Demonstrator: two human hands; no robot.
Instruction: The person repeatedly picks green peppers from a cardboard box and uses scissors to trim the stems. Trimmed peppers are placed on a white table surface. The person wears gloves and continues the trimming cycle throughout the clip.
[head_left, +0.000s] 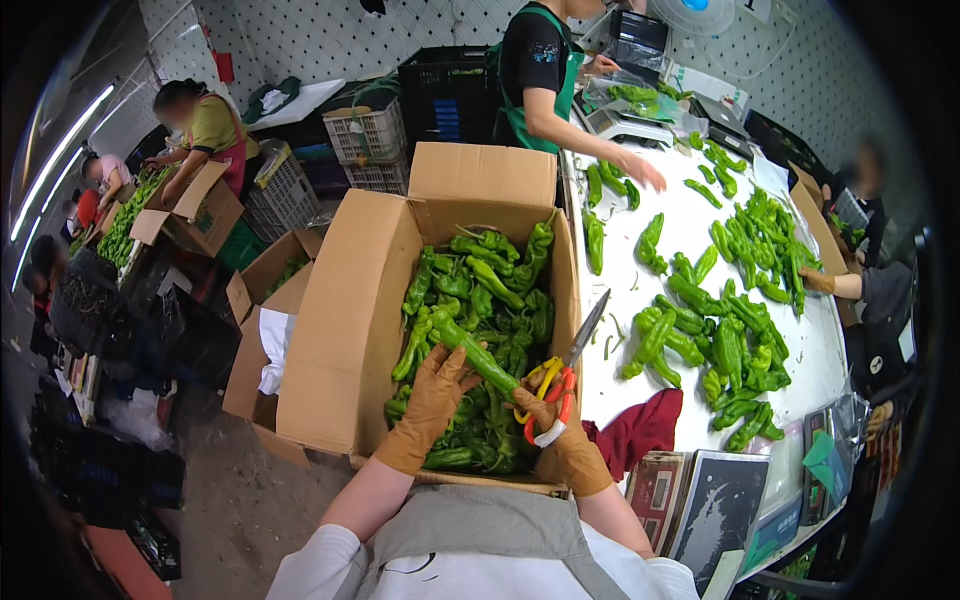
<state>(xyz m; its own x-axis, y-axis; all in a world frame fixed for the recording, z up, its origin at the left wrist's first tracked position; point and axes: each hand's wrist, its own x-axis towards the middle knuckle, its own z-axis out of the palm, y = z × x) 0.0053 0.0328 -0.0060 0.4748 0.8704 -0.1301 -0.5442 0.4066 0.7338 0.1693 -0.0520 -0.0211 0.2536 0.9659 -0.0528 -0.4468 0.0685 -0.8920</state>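
A long green pepper (480, 358) lies at a slant above an open cardboard box (352, 322) that is filled with green peppers (480, 281). My left hand (429, 405), in a brown glove, has its fingers around the pepper's middle. Scissors (583, 336) with red and yellow handles are in my gloved right hand (564, 442). Their blades point up and away to the right and look closed. Fingertips of the right hand are at the pepper's lower end. Part of the scissors' handles is hidden by the fingers.
Right of the box, a white table (607, 420) bears loose peppers (727, 337), a dark red cloth (637, 431) and scales (720, 502). A co-worker's bare hand (637, 169) and another person's gloved hand (816, 281) reach over it. A smaller box (259, 277) stands left.
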